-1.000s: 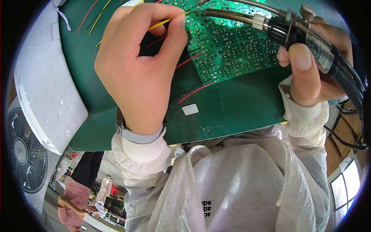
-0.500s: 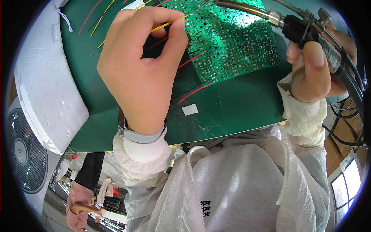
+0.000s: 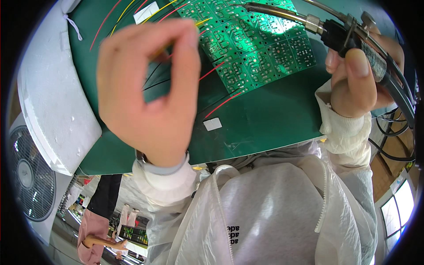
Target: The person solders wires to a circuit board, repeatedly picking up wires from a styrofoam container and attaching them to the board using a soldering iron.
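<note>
My left hand (image 3: 150, 97) is blurred by motion, its thumb and forefinger pinched around a yellow wire (image 3: 203, 21). The wire's tip pokes out past the fingertips over the left edge of a green circuit board panel (image 3: 260, 53). In my right hand (image 3: 355, 84) is a soldering iron (image 3: 331, 33) with a thin metal tube clamped alongside it. The iron's dark tip is over the upper part of the panel; contact cannot be made out. Red wires (image 3: 223, 104) and black wires run from the panel's left edge.
Several loose red, yellow and black wires (image 3: 119, 20) lie at the upper left of the green mat (image 3: 265, 110). A white label (image 3: 213, 124) lies near the front. White foam (image 3: 57, 97) borders the left, beside a fan (image 3: 31, 172). Black cables (image 3: 393, 132) hang right. Another person (image 3: 95, 229) is behind.
My left hand has moved left, drawing the yellow wire's tip back with it. The panel appears shifted slightly left in view. My right hand and the iron have barely moved.
</note>
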Demonstrator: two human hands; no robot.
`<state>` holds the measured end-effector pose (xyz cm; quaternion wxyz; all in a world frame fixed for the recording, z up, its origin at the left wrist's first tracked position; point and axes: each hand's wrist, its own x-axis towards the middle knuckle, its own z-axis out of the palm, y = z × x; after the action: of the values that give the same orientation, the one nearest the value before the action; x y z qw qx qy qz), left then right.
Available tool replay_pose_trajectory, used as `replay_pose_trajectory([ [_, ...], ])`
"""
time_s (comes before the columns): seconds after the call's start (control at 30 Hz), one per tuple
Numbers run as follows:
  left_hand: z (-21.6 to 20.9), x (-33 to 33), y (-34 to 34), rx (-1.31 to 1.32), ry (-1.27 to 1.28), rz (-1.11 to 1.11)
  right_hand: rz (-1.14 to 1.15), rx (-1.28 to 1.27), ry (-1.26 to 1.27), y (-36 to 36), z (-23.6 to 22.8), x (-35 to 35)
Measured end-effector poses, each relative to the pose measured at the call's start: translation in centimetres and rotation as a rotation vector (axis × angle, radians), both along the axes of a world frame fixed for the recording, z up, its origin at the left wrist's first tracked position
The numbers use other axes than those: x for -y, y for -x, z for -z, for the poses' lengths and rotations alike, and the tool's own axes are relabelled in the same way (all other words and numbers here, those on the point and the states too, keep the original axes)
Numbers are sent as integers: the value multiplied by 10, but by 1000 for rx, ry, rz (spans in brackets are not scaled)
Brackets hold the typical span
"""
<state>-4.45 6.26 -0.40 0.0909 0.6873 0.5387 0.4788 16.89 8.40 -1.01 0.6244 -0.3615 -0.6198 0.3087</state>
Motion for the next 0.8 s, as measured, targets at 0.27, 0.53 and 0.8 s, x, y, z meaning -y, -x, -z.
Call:
replay_pose_trajectory([
  [0.27,6,22,-13,-63,129,-59,-37,37,123,-11,0,22],
  [0.53,-5,21,-13,-222,230,-26,-42,165,74,-17,7,25],
  [0.8,-5,22,-16,-260,188,-26,-117,257,-61,-26,14,20],
])
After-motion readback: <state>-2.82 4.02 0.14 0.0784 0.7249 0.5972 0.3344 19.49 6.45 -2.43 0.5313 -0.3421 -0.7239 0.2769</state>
